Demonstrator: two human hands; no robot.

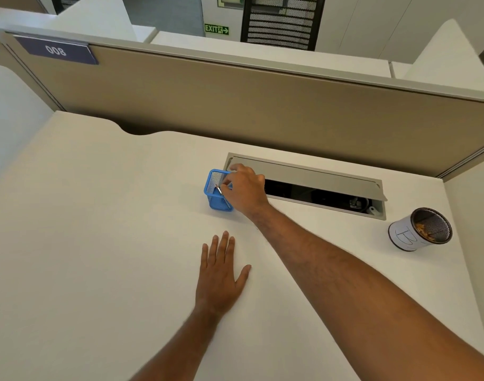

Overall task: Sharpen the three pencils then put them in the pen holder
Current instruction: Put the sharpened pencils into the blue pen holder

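Note:
A blue mesh pen holder (213, 194) stands on the white desk. My right hand (245, 188) is stretched out over its right rim, fingertips pinched on a pencil (218, 189) whose end pokes up inside the holder. Only a short piece of the pencil shows; I cannot tell how many pencils are inside. My left hand (221, 273) lies flat on the desk in front of the holder, fingers spread, holding nothing. No sharpener is in sight.
Behind the holder a grey cable flap (317, 174) stands open over a dark slot. A round mesh cup (420, 229) with a white label, holding pencil shavings, stands at the right. A beige partition (235, 105) closes off the back of the white desk (98, 243).

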